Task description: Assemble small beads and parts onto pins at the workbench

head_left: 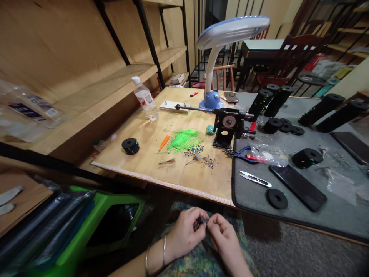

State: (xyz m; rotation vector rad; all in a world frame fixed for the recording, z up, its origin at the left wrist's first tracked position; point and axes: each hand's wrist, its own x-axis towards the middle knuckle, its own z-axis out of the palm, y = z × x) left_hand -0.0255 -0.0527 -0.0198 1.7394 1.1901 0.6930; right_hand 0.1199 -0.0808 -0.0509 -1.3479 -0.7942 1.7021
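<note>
Over my lap, in front of the table edge, my left hand (187, 231) is closed around a small dark grey thing (203, 220); its kind is too small to tell. My right hand (225, 234) meets it there, thumb and forefinger pinched together at the same spot. Whatever sits between those fingertips is hidden. On the wood beyond lie loose metal bits (208, 162), a pile of coloured beads (194, 150) and bright green strands (184, 140). Thread snips (255, 179) and a round black foam disc (277, 198) lie on the grey mat, to the right of my hands.
A black clamp-like device (226, 129) with a dial and long rod stands mid-table, under a desk lamp (212, 100). Blue-handled pliers (243, 154), a phone (298, 187) and black foam rolls (321, 109) occupy the mat (259, 215). A water bottle (145, 100) stands left.
</note>
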